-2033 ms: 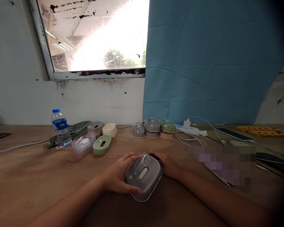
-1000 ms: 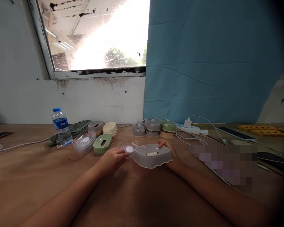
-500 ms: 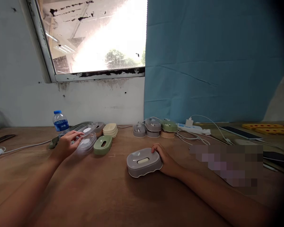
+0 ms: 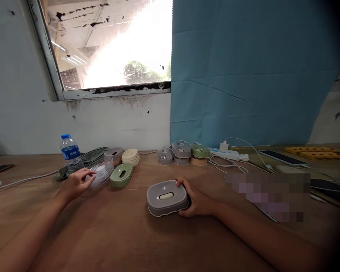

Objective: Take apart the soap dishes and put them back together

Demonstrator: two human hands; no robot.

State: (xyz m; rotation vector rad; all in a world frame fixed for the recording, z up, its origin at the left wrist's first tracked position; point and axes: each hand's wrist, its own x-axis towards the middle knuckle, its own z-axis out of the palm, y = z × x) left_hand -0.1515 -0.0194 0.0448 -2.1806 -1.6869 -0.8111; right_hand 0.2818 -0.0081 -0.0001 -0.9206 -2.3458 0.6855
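Grey box (image 4: pixel 167 197) against right hand (image 4: pixel 197 200).

water bottle (image 4: pixel 70 152): stood upright at the back left, blue cap on
green box (image 4: pixel 121 175): laid flat, slot facing up
cream stack (image 4: pixel 130 156): parked near the wall
power strip (image 4: pixel 226 153): charger plugged in, white cables trailed off it
phone (image 4: pixel 276 157): laid flat, far right
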